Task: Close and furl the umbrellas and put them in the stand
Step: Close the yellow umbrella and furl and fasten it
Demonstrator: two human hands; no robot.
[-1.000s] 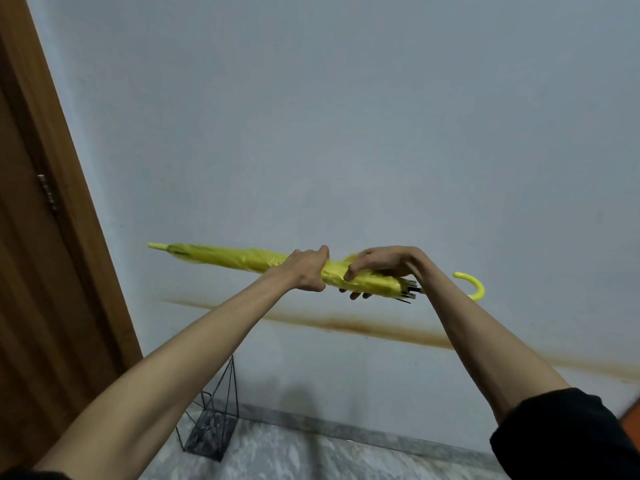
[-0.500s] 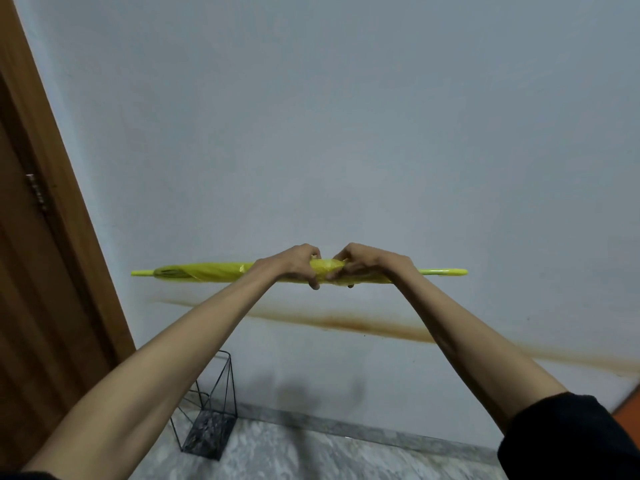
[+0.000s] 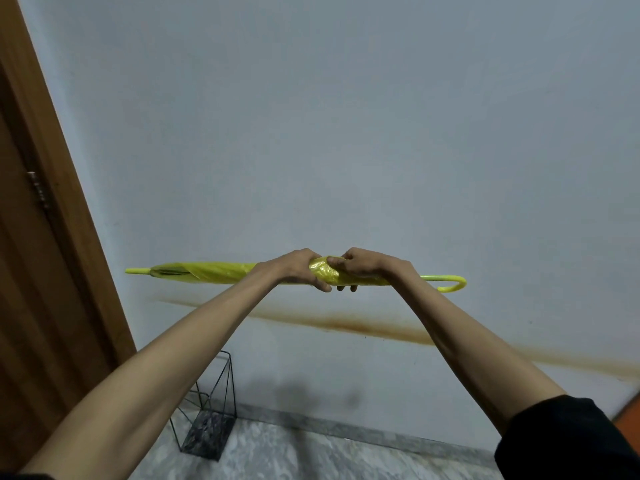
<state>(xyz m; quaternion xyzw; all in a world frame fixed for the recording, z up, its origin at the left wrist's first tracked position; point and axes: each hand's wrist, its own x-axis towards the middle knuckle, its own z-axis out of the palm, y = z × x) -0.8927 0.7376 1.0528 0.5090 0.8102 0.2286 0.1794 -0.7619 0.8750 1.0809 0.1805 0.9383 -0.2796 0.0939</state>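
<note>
Head view: yellow umbrella held level in front of wall, canopy furled. Left hand and right hand both wrapped round middle, side by side. Wire stand seen on floor below, well apart.

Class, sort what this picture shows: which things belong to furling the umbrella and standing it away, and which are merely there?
Belongs to the job:
yellow umbrella, held level; left hand and right hand, both gripping its canopy; wire stand, well below the umbrella.

Merely there:
wooden door; brown stain along the wall; marble floor.
</note>
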